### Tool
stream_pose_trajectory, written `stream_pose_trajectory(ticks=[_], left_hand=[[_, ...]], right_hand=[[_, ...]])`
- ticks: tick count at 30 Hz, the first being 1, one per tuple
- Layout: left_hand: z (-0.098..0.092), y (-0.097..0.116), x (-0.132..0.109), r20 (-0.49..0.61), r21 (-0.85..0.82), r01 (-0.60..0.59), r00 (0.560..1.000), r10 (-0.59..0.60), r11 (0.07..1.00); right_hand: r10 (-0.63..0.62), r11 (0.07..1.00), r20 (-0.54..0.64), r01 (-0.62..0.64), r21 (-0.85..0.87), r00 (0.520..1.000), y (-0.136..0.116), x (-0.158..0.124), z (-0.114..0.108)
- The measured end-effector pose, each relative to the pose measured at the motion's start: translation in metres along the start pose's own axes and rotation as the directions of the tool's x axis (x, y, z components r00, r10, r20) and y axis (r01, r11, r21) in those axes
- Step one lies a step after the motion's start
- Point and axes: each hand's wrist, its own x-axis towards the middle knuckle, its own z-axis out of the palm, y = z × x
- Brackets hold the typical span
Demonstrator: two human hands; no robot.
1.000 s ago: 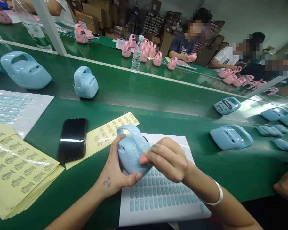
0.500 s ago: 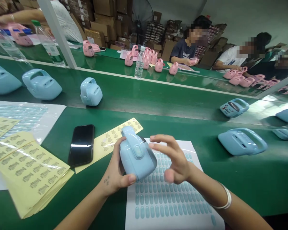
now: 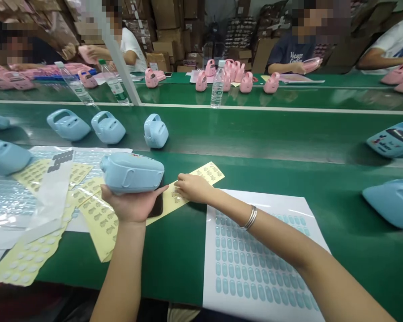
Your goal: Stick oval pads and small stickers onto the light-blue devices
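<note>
On my raised left hand (image 3: 130,205) rests a light blue plastic device (image 3: 134,173) with rounded edges, its underside and side turned my way. My thumb and fingers support it from below. My right hand (image 3: 195,187) reaches over to a narrow yellow sticker sheet (image 3: 212,173), fingers bent and pinched together on its surface. Whether a loose label is between the fingertips is too small to tell. A black phone (image 3: 158,203) lies partly under the device and left hand. Below my right forearm is a white sheet (image 3: 255,299) with rows of pale blue oval stickers.
More yellow label sheets (image 3: 102,219) and a strip with round white stickers (image 3: 27,259) lie at left. Several blue handled devices (image 3: 109,127) stand along the bench and at right (image 3: 392,203). Beyond are a water bottle (image 3: 217,85), pink devices (image 3: 246,82) and co-workers.
My view has turned left. My left hand has moved left and tipped the blue device over. My right hand has gone from beside the device to the yellow sheet, its spread fingers now closed.
</note>
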Motion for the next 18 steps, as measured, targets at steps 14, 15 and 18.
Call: stream_pose_trajectory(ticks=[14,15,18], left_hand=[[-0.016,-0.016,0.009,-0.231,0.101,0.168,0.963,-0.141,0.981],[-0.016,-0.016,0.009,-0.23,0.103,0.164,0.963,-0.137,0.981],[-0.013,-0.016,0.008,-0.172,0.07,0.139,0.977,-0.126,0.988]], right_hand=[[0.007,0.903,0.297,-0.133,0.409,0.955,0.007,0.019,-0.006],[-0.05,0.873,0.332,-0.12,0.472,0.942,0.009,0.019,-0.012],[-0.178,0.748,0.305,-0.073,0.66,0.936,0.014,0.013,-0.03]])
